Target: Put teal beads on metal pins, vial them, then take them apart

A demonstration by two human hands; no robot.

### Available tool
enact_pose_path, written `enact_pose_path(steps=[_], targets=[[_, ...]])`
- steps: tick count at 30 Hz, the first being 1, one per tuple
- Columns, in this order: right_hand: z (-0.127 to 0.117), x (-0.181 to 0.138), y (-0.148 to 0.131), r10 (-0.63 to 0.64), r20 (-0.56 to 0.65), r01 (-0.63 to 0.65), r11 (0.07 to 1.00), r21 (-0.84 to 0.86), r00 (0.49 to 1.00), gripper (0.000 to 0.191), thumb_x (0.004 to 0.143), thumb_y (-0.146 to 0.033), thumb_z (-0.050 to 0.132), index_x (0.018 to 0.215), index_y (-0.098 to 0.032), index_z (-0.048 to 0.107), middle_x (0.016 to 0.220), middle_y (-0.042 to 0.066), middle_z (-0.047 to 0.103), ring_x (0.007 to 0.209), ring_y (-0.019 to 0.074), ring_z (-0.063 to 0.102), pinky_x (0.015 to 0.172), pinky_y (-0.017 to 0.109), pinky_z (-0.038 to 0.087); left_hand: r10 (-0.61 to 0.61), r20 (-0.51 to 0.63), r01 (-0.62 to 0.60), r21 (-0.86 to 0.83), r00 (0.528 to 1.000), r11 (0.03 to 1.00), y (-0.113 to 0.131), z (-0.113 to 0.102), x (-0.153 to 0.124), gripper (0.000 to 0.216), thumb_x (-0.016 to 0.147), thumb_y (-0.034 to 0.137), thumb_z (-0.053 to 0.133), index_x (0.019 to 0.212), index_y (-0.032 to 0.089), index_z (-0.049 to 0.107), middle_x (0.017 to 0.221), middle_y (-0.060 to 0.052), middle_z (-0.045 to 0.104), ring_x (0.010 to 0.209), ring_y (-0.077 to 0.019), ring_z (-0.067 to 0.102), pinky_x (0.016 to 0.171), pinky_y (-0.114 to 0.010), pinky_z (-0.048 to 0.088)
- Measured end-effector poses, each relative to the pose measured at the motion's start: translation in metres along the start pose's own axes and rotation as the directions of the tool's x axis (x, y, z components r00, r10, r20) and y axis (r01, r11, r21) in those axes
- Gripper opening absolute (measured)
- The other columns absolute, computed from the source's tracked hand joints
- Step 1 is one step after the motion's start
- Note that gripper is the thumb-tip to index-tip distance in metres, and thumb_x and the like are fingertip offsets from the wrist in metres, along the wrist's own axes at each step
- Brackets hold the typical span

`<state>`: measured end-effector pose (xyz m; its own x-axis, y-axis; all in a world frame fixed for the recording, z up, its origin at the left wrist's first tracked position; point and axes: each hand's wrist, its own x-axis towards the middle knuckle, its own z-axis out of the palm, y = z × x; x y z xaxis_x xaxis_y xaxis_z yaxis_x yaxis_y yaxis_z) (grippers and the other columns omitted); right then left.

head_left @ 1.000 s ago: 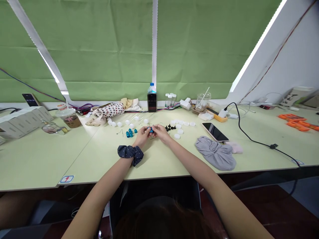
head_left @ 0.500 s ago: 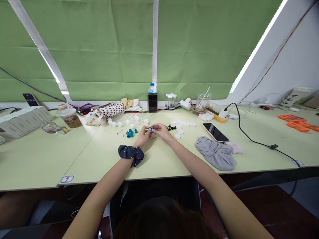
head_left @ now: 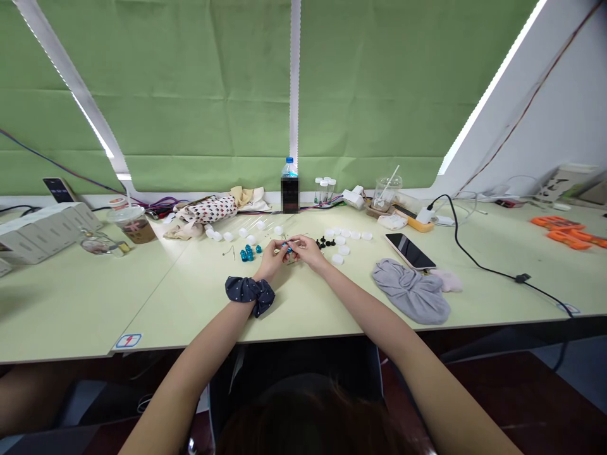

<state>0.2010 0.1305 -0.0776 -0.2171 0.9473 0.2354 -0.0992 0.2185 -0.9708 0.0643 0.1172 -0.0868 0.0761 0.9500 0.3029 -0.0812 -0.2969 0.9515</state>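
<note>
My left hand [head_left: 272,260], with a dark dotted scrunchie [head_left: 250,294] on its wrist, meets my right hand [head_left: 308,251] over the table. Both have fingers pinched around a small shiny blue piece [head_left: 287,248]. Something dark shows at its top, too small to make out. Just left of my left hand lie several round teal-blue pieces [head_left: 247,253] and a thin bent wire [head_left: 229,253]. Close beyond my right hand are several small black pieces [head_left: 325,242]. White caps [head_left: 337,259] lie to the right of them.
Clear tubes with white caps [head_left: 228,237] lie behind the hands; others stand upright [head_left: 325,189] near a bottle [head_left: 290,189]. On the right are a phone [head_left: 410,251], a grey cloth [head_left: 411,292] and a black cable [head_left: 484,268]. A drink cup [head_left: 135,226] stands left.
The blue piece has turned slightly between my fingertips. Both hands stay in nearly the same place, and the things on the table have not moved.
</note>
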Motion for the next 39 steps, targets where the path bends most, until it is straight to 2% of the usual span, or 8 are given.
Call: enact_pose_path(steps=[4, 9, 14, 20, 24, 29, 34, 39], targets=[[-0.0009, -0.0009, -0.0022, -0.118, 0.088, 0.120, 0.993, -0.013, 0.989, 0.037, 0.064, -0.036, 0.072, 0.096, -0.020, 0.061, 0.083, 0.001, 0.061, 0.066, 0.0107, 0.059, 0.059, 0.022, 0.049, -0.008, -0.016, 0.008, 0.011, 1.000, 1.000, 0.0027, -0.0013, -0.0003, 0.028, 0.078, 0.040, 0.062, 0.089, 0.015, 0.055, 0.069, 0.000, 0.056, 0.054, -0.0079, 0.049, 0.051, -0.022, 0.037], [-0.0015, 0.0001, -0.0012, 0.030, 0.016, -0.031, 0.999, 0.016, 0.999, 0.037, 0.068, -0.044, 0.068, 0.093, -0.018, 0.060, 0.074, 0.001, 0.059, 0.054, 0.0105, 0.055, 0.049, 0.024, 0.047, -0.009, -0.001, 0.009, 0.047, 1.000, 0.999, 0.0017, -0.0025, 0.0002, 0.033, 0.076, 0.043, 0.063, 0.091, 0.015, 0.056, 0.069, -0.001, 0.057, 0.053, -0.0084, 0.050, 0.050, -0.023, 0.037], [-0.0036, 0.0009, -0.0007, -0.068, 0.103, 0.066, 0.998, 0.019, 0.992, 0.037, 0.063, -0.038, 0.075, 0.091, -0.019, 0.060, 0.083, 0.001, 0.061, 0.064, 0.0096, 0.058, 0.058, 0.022, 0.049, -0.001, 0.003, 0.001, 0.089, 1.000, 0.996, -0.0012, -0.0016, 0.0003, 0.034, 0.077, 0.044, 0.061, 0.092, 0.014, 0.056, 0.069, -0.001, 0.056, 0.053, -0.0084, 0.051, 0.049, -0.022, 0.039], [-0.0052, 0.0034, -0.0002, 0.146, 0.003, -0.146, 0.989, 0.027, 0.989, 0.035, 0.072, -0.048, 0.064, 0.085, -0.017, 0.056, 0.064, 0.000, 0.058, 0.050, 0.0099, 0.054, 0.046, 0.022, 0.047, 0.020, -0.003, -0.020, 0.155, 1.000, 0.988, -0.0035, -0.0028, 0.0017, 0.030, 0.080, 0.040, 0.060, 0.092, 0.014, 0.056, 0.072, -0.002, 0.057, 0.053, -0.0083, 0.052, 0.049, -0.022, 0.041], [-0.0084, 0.0016, -0.0040, 0.033, 0.068, -0.033, 0.999, 0.007, 0.997, 0.036, 0.065, -0.036, 0.074, 0.092, -0.019, 0.058, 0.074, -0.001, 0.060, 0.059, 0.0086, 0.056, 0.050, 0.019, 0.048, 0.016, -0.009, -0.014, 0.150, 1.000, 0.989, -0.0017, -0.0035, 0.0012, 0.029, 0.080, 0.039, 0.059, 0.093, 0.013, 0.055, 0.070, -0.001, 0.057, 0.053, -0.0088, 0.053, 0.049, -0.022, 0.041], [-0.0055, -0.0006, -0.0044, 0.124, 0.020, -0.124, 0.992, 0.003, 0.992, 0.033, 0.071, -0.042, 0.067, 0.093, -0.020, 0.056, 0.076, 0.001, 0.060, 0.059, 0.0113, 0.059, 0.048, 0.023, 0.050, 0.011, -0.007, -0.010, 0.129, 1.000, 0.992, 0.0011, -0.0014, -0.0005, 0.027, 0.080, 0.037, 0.060, 0.093, 0.014, 0.055, 0.072, -0.001, 0.057, 0.054, -0.0086, 0.053, 0.051, -0.022, 0.042], [-0.0056, 0.0008, -0.0012, -0.050, 0.103, 0.049, 0.999, 0.017, 0.993, 0.033, 0.065, -0.032, 0.074, 0.091, -0.019, 0.058, 0.083, 0.001, 0.061, 0.065, 0.0098, 0.060, 0.060, 0.023, 0.052, 0.019, -0.017, -0.017, 0.118, 1.000, 0.993, 0.0022, -0.0004, -0.0010, 0.023, 0.080, 0.035, 0.060, 0.089, 0.014, 0.053, 0.071, -0.001, 0.056, 0.053, -0.0081, 0.053, 0.051, -0.022, 0.042], [-0.0076, 0.0018, 0.0010, 0.092, 0.055, -0.093, 0.995, 0.018, 0.994, 0.033, 0.070, -0.038, 0.068, 0.093, -0.018, 0.057, 0.075, 0.001, 0.060, 0.056, 0.0113, 0.059, 0.053, 0.026, 0.052, 0.015, -0.030, -0.011, 0.141, 0.999, 0.990, 0.0008, -0.0014, -0.0004, 0.025, 0.078, 0.035, 0.062, 0.090, 0.015, 0.053, 0.073, -0.002, 0.058, 0.052, -0.0083, 0.054, 0.049, -0.023, 0.042]])
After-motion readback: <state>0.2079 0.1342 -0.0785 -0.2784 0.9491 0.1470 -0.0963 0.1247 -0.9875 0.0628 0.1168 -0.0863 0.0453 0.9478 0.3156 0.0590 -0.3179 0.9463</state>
